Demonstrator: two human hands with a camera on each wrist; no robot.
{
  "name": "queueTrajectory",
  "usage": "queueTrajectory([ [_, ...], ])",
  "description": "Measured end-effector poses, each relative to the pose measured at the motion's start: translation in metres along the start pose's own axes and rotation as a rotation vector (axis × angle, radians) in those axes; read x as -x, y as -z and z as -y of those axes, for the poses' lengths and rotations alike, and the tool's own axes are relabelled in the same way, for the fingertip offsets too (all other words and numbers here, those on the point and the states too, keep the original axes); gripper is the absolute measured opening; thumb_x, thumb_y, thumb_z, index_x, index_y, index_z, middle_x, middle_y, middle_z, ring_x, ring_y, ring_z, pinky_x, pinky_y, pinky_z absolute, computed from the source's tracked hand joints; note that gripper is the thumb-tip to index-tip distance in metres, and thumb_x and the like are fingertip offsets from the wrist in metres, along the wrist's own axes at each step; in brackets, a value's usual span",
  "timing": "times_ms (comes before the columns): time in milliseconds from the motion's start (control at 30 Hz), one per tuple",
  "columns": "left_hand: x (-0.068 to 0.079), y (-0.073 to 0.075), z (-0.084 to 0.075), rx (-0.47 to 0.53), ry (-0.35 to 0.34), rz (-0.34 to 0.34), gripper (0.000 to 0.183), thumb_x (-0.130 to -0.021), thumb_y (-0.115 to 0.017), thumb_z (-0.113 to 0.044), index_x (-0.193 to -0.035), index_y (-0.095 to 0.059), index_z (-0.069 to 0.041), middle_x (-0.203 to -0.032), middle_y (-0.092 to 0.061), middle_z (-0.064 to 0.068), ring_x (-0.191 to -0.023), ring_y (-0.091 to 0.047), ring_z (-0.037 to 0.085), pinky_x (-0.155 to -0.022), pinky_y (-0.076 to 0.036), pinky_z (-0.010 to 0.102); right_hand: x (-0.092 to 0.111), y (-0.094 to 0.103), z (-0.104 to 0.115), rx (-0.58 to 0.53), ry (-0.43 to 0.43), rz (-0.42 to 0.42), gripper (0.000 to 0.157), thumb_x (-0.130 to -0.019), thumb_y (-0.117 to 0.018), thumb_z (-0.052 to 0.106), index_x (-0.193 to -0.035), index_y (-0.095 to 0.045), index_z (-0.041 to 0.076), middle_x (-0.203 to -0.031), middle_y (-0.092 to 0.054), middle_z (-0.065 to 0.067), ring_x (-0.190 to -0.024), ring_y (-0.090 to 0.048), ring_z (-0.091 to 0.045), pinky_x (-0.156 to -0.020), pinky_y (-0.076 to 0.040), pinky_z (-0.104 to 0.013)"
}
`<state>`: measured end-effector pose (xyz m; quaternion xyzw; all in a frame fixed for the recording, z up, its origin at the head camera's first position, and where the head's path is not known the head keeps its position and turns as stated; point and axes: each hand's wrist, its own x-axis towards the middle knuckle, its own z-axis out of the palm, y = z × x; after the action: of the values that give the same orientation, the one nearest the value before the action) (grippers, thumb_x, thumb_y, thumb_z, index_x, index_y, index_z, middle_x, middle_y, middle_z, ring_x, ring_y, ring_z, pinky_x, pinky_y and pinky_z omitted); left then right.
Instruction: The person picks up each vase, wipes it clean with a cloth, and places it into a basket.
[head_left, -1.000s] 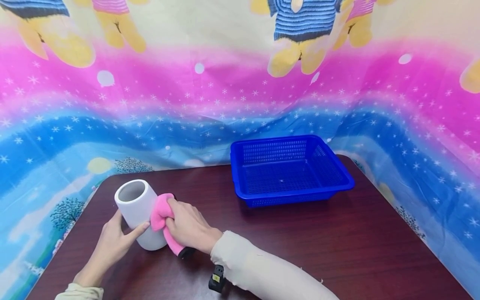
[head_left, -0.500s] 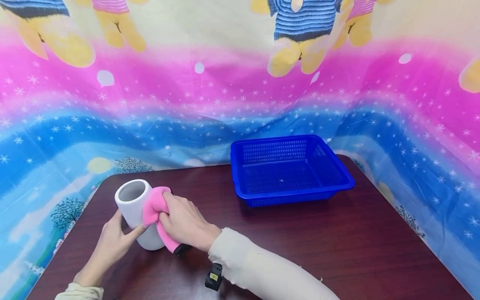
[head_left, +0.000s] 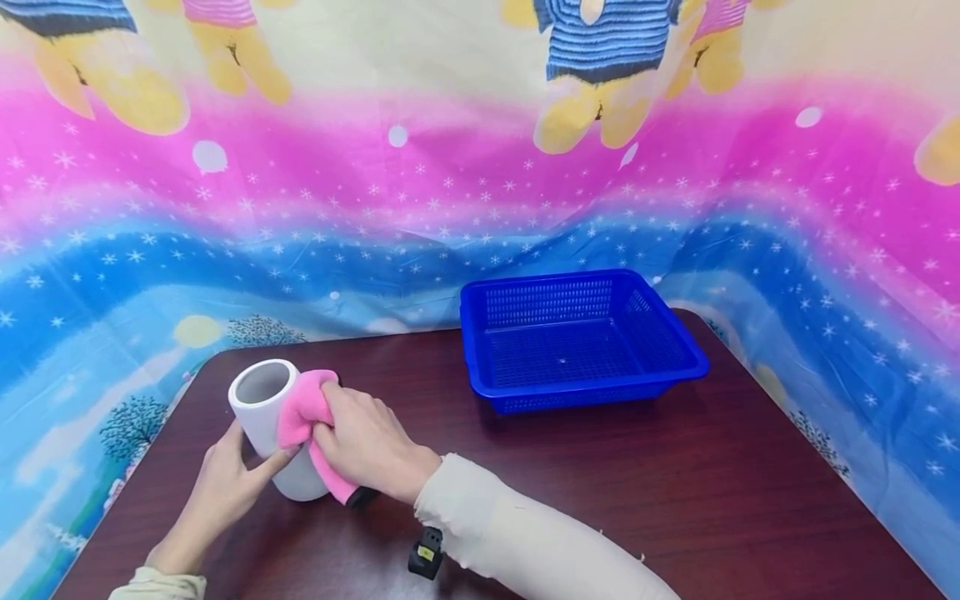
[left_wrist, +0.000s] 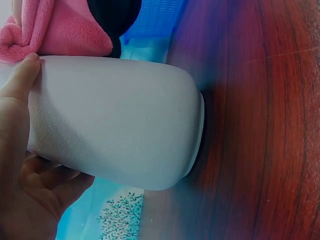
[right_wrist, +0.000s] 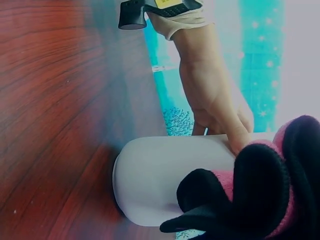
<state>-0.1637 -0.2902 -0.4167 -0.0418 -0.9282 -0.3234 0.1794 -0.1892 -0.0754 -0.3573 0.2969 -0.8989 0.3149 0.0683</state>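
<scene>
A white ceramic vase (head_left: pixel 262 427) with a round open mouth stands upright on the left of the table. My left hand (head_left: pixel 227 485) grips its near left side, thumb across the front; the left wrist view shows fingers curled beneath the vase (left_wrist: pixel 120 120). Bunched in my right hand (head_left: pixel 372 439) is a pink cloth (head_left: pixel 304 410), pressed against the vase's right side near the rim. Its reverse is black, as the right wrist view of the cloth (right_wrist: pixel 260 185) shows. The cloth hides part of the vase wall and some right fingertips.
A blue plastic basket (head_left: pixel 583 393) with perforated walls sits at the back right of the dark wooden table (head_left: pixel 675 492). Behind it hangs a printed curtain (head_left: pixel 420 192) that wraps round the table's far and side edges. A black wrist camera (head_left: pixel 426 552) hangs under the right sleeve.
My right hand and the pink cloth have slid left and slightly up across the vase. The left hand and the vase hold their place.
</scene>
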Motion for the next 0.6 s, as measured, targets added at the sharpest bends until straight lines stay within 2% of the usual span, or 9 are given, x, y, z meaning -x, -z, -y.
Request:
queueTrajectory([
  [33,0.0000,0.0001,-0.0001,0.002,-0.001,0.000,0.068,-0.084,-0.082,-0.032,-0.136,-0.050,0.000,-0.119,-0.069,0.027,-0.109,-0.064,0.039,-0.076,-0.050,0.024,-0.0001,-0.0002,0.0002,0.012,0.000,0.003,0.008,-0.096,-0.060,0.021,-0.096,-0.054,0.016,-0.076,-0.053,0.008,-0.069,-0.053,-0.001,-0.058,-0.041,-0.014],
  [133,0.0006,0.0004,0.0004,0.003,-0.001,-0.004,0.067,-0.084,-0.082,-0.032,-0.135,-0.051,-0.001,-0.118,-0.070,0.025,-0.103,-0.063,0.009,-0.076,-0.051,0.024,0.0003,-0.0002,0.0008,0.045,-0.001,0.012,0.009,-0.097,-0.060,0.022,-0.097,-0.052,0.017,-0.076,-0.053,0.008,-0.068,-0.053,-0.001,-0.056,-0.041,-0.015],
  [200,0.0011,0.0000,0.0011,0.003,-0.007,-0.008,0.067,-0.083,-0.082,-0.031,-0.135,-0.052,-0.001,-0.117,-0.070,0.024,-0.100,-0.053,-0.010,-0.076,-0.051,0.023,0.0005,-0.0003,0.0010,0.061,-0.003,0.018,0.011,-0.097,-0.060,0.023,-0.098,-0.050,0.018,-0.076,-0.052,0.008,-0.068,-0.053,-0.001,-0.055,-0.040,-0.015],
  [267,0.0015,-0.0007,0.0021,0.016,-0.013,-0.011,0.067,-0.083,-0.082,-0.030,-0.135,-0.052,-0.001,-0.115,-0.071,0.024,-0.097,-0.040,-0.024,-0.076,-0.051,0.020,0.0006,-0.0007,0.0010,0.083,-0.006,0.023,0.012,-0.097,-0.060,0.023,-0.098,-0.049,0.018,-0.076,-0.052,0.008,-0.067,-0.053,-0.002,-0.054,-0.040,-0.016],
  [467,0.0014,-0.0021,0.0032,0.050,-0.023,-0.019,0.069,-0.081,-0.084,-0.026,-0.136,-0.051,0.001,-0.113,-0.071,0.027,-0.095,-0.040,-0.025,-0.073,-0.042,0.004,0.0013,-0.0022,0.0012,0.129,-0.031,0.039,0.015,-0.098,-0.062,0.026,-0.101,-0.049,0.018,-0.076,-0.053,0.007,-0.066,-0.055,-0.003,-0.053,-0.040,-0.017],
  [600,0.0011,-0.0024,0.0038,0.045,-0.026,-0.027,0.068,-0.081,-0.084,-0.026,-0.135,-0.052,0.002,-0.112,-0.071,0.027,-0.094,-0.040,-0.025,-0.072,-0.039,0.003,0.0016,-0.0034,0.0009,0.138,-0.045,0.043,0.015,-0.098,-0.062,0.026,-0.101,-0.050,0.019,-0.076,-0.054,0.007,-0.067,-0.056,-0.004,-0.054,-0.041,-0.018],
])
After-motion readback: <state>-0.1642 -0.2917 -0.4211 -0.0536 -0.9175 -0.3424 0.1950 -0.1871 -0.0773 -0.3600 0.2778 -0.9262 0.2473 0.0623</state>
